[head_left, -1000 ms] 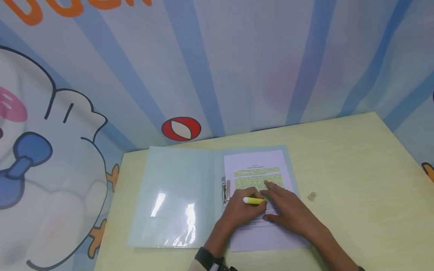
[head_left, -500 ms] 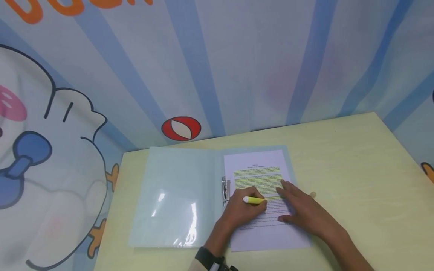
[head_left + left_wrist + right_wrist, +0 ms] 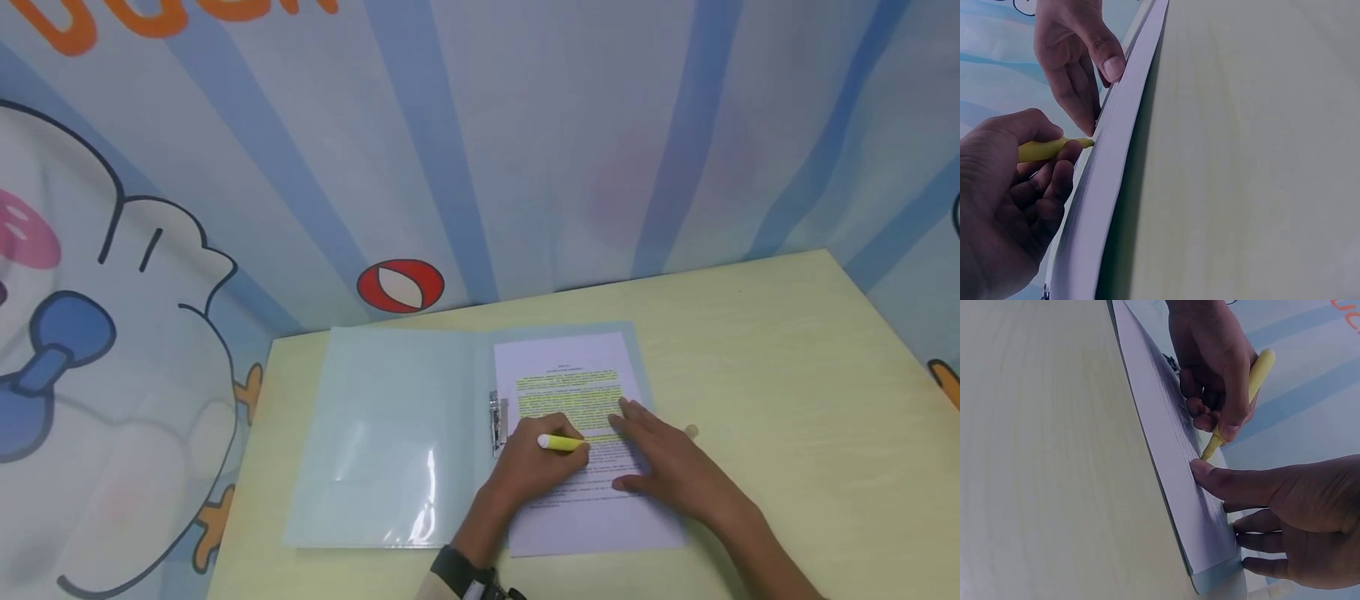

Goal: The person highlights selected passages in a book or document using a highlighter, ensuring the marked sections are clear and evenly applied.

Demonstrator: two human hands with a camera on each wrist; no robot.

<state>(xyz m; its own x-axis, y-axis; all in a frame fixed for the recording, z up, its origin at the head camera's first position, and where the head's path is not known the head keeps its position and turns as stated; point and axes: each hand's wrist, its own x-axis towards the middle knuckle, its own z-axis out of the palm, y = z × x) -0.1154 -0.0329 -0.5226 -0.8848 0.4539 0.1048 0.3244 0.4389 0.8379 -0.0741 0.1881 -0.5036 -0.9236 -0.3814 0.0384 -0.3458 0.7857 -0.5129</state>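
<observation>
My left hand (image 3: 543, 458) pinches a yellow highlighter (image 3: 558, 443) between thumb and fingers; its tip meets the printed sheet (image 3: 585, 533) in the left wrist view. Several upper lines of the text are coloured yellow, and one separate yellow line runs beside the tip. To the right, my right hand (image 3: 663, 454) rests on the sheet's right side with spread, fairly straight fingers. In the right wrist view the right thumb (image 3: 1202, 467) presses the paper close to the highlighter tip. Beneath the sheet lies an open pale blue folder (image 3: 390, 417).
A metal clip (image 3: 495, 423) sits at the folder's spine, left of the sheet. A small translucent cap-like piece (image 3: 692, 431) lies on the wooden table (image 3: 810, 400) just beyond the right hand. A printed curtain or wall (image 3: 525, 167) rises behind the table's back edge.
My right hand has shifted right across the sheet, uncovering more text and the fresh yellow line. The left hand with the highlighter has stayed almost in place.
</observation>
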